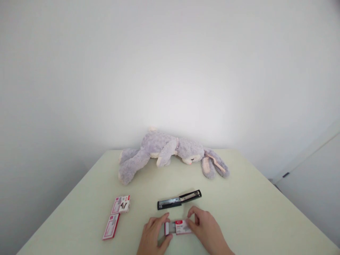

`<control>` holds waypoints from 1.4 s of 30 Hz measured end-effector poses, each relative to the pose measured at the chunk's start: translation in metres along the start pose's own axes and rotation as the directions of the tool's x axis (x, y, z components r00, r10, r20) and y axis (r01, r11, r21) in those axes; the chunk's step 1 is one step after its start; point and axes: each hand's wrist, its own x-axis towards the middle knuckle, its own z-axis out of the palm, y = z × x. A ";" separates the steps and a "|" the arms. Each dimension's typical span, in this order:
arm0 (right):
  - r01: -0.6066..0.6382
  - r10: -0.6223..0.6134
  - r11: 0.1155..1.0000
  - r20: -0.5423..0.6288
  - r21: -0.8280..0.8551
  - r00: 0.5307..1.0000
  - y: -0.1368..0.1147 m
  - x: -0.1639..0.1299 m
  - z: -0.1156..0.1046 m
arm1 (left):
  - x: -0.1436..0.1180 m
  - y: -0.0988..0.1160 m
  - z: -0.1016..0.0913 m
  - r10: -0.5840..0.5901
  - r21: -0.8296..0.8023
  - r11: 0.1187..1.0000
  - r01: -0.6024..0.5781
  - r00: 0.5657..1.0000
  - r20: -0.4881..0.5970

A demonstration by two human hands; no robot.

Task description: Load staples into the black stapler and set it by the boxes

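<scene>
Both my hands hold a small red and white staple box [178, 227] low on the pale green table [252, 198]. My left hand [153, 236] grips its left end, where the inner tray sticks out a little. My right hand [205, 229] pinches the right end with fingers and thumb. Just beyond the box lies a black stapler [179, 200], swung fully open and flat, its metal channel showing.
Two more red and white staple boxes [120, 204] [111, 226] lie to the left, the farther one torn open. A grey plush rabbit [170, 150] lies along the table's far edge by the white wall. A white door or cabinet [313, 184] stands at right.
</scene>
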 end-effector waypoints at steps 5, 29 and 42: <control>0.340 -0.298 0.901 0.185 -0.270 0.936 -0.049 0.009 0.007 | -0.001 0.000 0.001 -0.016 -0.029 0.999 0.016 1.000 0.016; 0.190 -0.196 0.980 0.141 0.054 0.970 0.024 -0.008 -0.002 | -0.002 -0.011 0.004 -0.044 -0.071 0.997 0.040 0.997 -0.059; 0.220 -0.216 0.975 0.186 -0.002 0.959 -0.018 -0.005 -0.004 | 0.001 -0.006 0.019 -0.147 -0.029 0.989 0.144 0.980 -0.136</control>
